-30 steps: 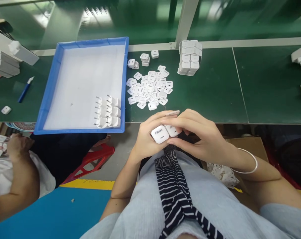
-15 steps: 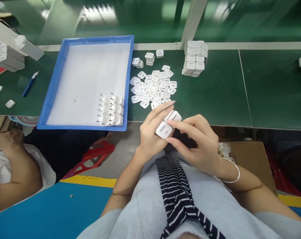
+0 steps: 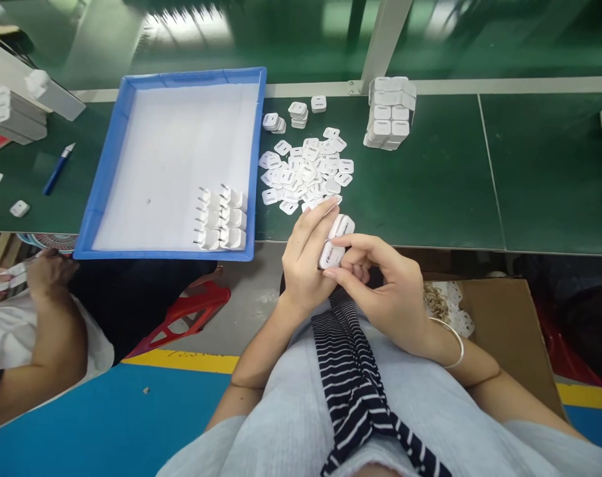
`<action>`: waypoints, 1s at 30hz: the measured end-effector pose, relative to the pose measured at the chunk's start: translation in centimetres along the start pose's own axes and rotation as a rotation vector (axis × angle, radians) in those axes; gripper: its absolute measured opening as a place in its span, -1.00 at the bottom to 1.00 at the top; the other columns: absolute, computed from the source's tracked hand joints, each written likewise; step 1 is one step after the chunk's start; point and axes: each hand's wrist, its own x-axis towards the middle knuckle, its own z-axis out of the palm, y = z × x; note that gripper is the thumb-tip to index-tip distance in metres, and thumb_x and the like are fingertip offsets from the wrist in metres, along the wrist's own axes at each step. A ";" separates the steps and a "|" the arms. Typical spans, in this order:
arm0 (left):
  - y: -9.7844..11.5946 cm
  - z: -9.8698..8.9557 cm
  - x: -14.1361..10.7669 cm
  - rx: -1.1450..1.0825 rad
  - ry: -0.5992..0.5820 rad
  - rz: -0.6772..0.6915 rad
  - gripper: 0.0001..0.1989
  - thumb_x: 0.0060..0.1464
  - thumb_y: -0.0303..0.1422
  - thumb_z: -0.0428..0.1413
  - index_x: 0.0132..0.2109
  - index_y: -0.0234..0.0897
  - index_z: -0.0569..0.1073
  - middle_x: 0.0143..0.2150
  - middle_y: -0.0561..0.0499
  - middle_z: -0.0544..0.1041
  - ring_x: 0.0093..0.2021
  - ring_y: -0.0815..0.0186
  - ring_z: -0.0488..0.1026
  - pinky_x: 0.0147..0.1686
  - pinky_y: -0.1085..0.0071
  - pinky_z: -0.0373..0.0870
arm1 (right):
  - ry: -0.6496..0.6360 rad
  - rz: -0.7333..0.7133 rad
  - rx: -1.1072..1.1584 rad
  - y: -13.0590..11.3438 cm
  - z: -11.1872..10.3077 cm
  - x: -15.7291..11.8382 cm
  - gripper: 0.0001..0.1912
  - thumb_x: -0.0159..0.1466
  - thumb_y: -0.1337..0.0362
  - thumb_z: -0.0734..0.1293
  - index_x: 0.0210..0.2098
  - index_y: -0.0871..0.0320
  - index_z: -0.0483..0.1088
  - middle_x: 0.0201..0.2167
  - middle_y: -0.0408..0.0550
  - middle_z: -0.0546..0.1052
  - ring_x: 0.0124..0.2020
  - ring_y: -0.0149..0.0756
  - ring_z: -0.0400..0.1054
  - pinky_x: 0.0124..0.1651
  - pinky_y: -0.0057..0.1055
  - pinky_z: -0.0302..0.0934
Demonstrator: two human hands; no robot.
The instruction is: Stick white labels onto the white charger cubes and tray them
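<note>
My left hand is wrapped around two white chargers, side by side, their printed faces turned up. The far charger shows a seam below its face; their lower parts are hidden in the hand. With thumb and forefinger, my right hand pinches the edges of the nearer charger's printed face. Its other fingers are curled in. Just beyond my left fingertips lies a heap of thin white printed covers, each rounded-square, many with a small slot.
At left, a blue tray holds several white chargers with metal pins. Small stacks of covers stand behind the heap. A bundled white block is farther right. A blue knife lies left; another person's arm is beside me.
Both hands have shifted slightly, and the chargers have turned a little. My right thumb and forefinger have closed in on the nearer charger's edges. The other person's hand has moved.
</note>
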 end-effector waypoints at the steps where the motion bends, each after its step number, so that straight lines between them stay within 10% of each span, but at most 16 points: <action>1: 0.0 0.0 0.0 0.010 0.007 -0.004 -0.64 0.35 -0.36 0.01 0.20 -0.39 0.44 0.19 -0.24 0.53 0.22 0.15 0.49 0.25 0.17 0.46 | 0.008 0.013 0.019 0.0 0.1 0.0 -0.72 0.26 0.48 0.43 -0.07 0.13 0.44 -0.50 -0.30 0.37 -0.51 -0.48 0.18 -0.39 -0.51 0.23; 30: -0.9 0.5 -0.9 0.141 0.044 -0.044 -0.65 0.28 -0.45 0.05 0.18 -0.34 0.44 0.17 -0.20 0.55 0.20 0.17 0.50 0.23 0.20 0.46 | 0.078 0.342 0.382 1.0 1.9 1.3 -0.94 0.24 0.36 0.42 -0.27 0.13 0.52 -0.49 -0.19 0.49 -0.46 -0.42 0.34 -0.45 -0.46 0.20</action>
